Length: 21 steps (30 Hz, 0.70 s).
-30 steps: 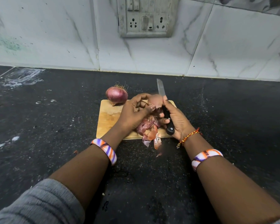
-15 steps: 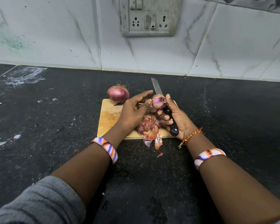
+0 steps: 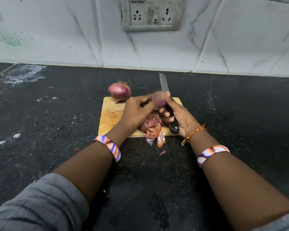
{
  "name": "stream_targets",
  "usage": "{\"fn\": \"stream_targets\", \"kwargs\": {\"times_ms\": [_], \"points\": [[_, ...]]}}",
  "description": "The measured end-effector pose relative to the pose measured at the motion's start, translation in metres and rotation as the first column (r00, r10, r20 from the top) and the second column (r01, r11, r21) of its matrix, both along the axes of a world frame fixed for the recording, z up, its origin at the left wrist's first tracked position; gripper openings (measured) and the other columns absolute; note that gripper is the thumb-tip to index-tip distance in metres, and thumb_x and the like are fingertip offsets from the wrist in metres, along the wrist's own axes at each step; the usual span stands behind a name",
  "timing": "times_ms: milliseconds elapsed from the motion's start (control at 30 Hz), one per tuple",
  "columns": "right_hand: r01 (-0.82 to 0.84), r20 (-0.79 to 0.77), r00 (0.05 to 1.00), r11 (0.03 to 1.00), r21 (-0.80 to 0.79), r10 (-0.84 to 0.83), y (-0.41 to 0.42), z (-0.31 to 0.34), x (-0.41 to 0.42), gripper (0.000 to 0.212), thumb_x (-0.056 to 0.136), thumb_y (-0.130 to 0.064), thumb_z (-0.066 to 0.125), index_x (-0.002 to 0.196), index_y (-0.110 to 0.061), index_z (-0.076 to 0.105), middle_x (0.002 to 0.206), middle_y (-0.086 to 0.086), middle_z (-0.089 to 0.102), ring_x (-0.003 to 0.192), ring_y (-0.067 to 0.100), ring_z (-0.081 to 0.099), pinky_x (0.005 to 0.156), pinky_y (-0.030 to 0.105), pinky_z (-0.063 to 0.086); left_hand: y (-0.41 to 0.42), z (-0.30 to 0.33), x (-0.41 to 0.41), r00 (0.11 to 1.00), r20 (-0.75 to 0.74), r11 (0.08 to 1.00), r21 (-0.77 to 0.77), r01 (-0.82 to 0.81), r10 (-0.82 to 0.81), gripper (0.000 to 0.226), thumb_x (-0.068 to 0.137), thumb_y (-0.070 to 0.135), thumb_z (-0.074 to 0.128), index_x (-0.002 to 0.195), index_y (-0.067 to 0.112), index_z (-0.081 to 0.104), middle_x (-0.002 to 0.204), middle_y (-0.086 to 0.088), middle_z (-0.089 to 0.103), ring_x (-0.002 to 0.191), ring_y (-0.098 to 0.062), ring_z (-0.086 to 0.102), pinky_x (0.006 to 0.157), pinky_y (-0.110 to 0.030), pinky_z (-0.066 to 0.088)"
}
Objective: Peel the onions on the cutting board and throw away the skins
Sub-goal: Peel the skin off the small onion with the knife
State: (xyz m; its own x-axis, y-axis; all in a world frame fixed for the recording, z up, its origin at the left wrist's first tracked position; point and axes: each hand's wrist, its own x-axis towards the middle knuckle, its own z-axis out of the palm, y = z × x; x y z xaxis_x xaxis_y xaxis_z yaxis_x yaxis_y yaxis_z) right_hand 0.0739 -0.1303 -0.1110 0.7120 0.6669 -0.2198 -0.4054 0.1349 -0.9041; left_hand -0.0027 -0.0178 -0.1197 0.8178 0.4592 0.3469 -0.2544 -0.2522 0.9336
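Between the earlier frames and now, the small onion has turned in the hands: its glossy purple end has rolled out of sight and a pale, blurred flank faces the camera, while the knife blade has tipped more upright.

The left hand (image 3: 137,110) has its fingers curled round the near-left side of the small, partly peeled pale-purple onion (image 3: 158,100), thumb stretched toward its top. The right hand (image 3: 178,117) grips the black-handled steel kitchen knife (image 3: 164,85) in its lower fingers, blade pointing toward the wall, and presses its thumb against the onion's right side. So the onion is held between both hands, lifted over the far-right part of the light wooden cutting board (image 3: 110,117).

Below the hands, a heap of papery red-brown onion skins (image 3: 151,126) lies at the board's near edge, some spilling onto the black speckled stone counter (image 3: 57,130). A whole unpeeled red onion with a dry root tuft (image 3: 119,92) sits at the board's far-left corner.

Peeled flesh is likely firm but slick, so it wants a cupped hold across its widest part. The skins are light and brittle; they would best be gathered in a loose scoop, not pinched.
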Motion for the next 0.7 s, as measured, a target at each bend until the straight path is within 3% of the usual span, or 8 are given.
{"fn": "stream_targets", "kwargs": {"times_ms": [133,267,367,433,533,600,700], "points": [[0.020,0.017,1.000,1.000,-0.016,-0.020,0.0000,0.0011,-0.0022,0.030,0.093,-0.035,0.052,0.081,-0.008,0.057,0.051,-0.001,0.052,0.034,0.002,0.040,0.029,0.010,0.028,0.0002,-0.0010,-0.0001,0.998,0.024,0.996,0.077,-0.053,0.051,0.021,0.085,0.011,0.061,0.103,0.020,0.066,0.088,0.006,0.069,0.073,0.007,0.062,0.073,-0.012,0.050],[0.013,-0.001,1.000,1.000,0.003,-0.013,0.0001,0.0005,-0.0033,0.029,0.092,-0.033,0.053,0.079,-0.007,0.055,0.049,0.000,0.052,0.032,0.002,0.039,0.028,0.010,0.028,0.0008,-0.0047,0.0026,0.997,-0.042,0.979,0.193,-0.061,0.071,0.027,0.081,0.026,0.051,0.087,0.011,0.073,0.073,-0.005,0.071,0.055,-0.006,0.060,0.061,-0.029,0.052],[0.014,0.006,1.000,1.000,-0.002,-0.014,0.0007,-0.0005,-0.0030,0.028,0.091,-0.033,0.055,0.080,-0.006,0.056,0.050,0.002,0.053,0.032,0.002,0.040,0.028,0.011,0.028,0.0024,-0.0072,0.0047,0.995,-0.052,0.961,0.266,-0.071,0.088,0.031,0.082,0.023,0.045,0.080,0.002,0.068,0.065,-0.010,0.068,0.056,-0.021,0.062,0.057,-0.036,0.052],[0.017,0.015,1.000,1.000,-0.007,-0.016,0.0005,-0.0007,-0.0031,0.028,0.091,-0.033,0.056,0.081,-0.007,0.056,0.052,0.003,0.053,0.033,0.002,0.039,0.028,0.011,0.028,0.0025,-0.0075,0.0045,0.995,-0.039,0.954,0.291,-0.074,0.089,0.028,0.084,0.018,0.044,0.080,0.000,0.066,0.065,-0.013,0.068,0.056,-0.020,0.062,0.057,-0.033,0.051],[0.014,0.011,1.000,1.000,0.001,-0.014,-0.0003,-0.0002,-0.0037,0.030,0.093,-0.033,0.052,0.081,-0.007,0.056,0.049,0.000,0.051,0.032,0.002,0.039,0.028,0.010,0.028,0.0019,-0.0068,0.0044,0.993,-0.043,0.949,0.301,-0.091,0.109,0.026,0.088,0.002,0.041,0.085,-0.003,0.066,0.065,-0.012,0.067,0.050,-0.003,0.057,0.052,-0.016,0.046],[0.008,0.000,1.000,1.000,0.010,-0.008,-0.0007,0.0002,-0.0033,0.032,0.093,-0.036,0.051,0.083,-0.006,0.057,0.050,0.000,0.051,0.032,0.002,0.039,0.028,0.010,0.028,0.0017,-0.0060,0.0048,0.996,-0.060,0.969,0.243,-0.053,0.069,0.029,0.089,-0.001,0.038,0.095,0.001,0.066,0.067,-0.006,0.064,0.052,0.001,0.056,0.055,-0.013,0.046],[0.000,-0.012,1.000,1.000,0.018,0.000,-0.0007,0.0006,-0.0025,0.034,0.093,-0.038,0.049,0.085,-0.006,0.058,0.051,-0.001,0.052,0.034,0.002,0.040,0.028,0.010,0.029,0.0008,-0.0051,0.0030,0.999,-0.037,0.977,0.214,0.025,-0.018,0.030,0.087,0.016,0.041,0.103,0.009,0.065,0.084,-0.001,0.068,0.072,-0.003,0.061,0.072,-0.022,0.050]]}}
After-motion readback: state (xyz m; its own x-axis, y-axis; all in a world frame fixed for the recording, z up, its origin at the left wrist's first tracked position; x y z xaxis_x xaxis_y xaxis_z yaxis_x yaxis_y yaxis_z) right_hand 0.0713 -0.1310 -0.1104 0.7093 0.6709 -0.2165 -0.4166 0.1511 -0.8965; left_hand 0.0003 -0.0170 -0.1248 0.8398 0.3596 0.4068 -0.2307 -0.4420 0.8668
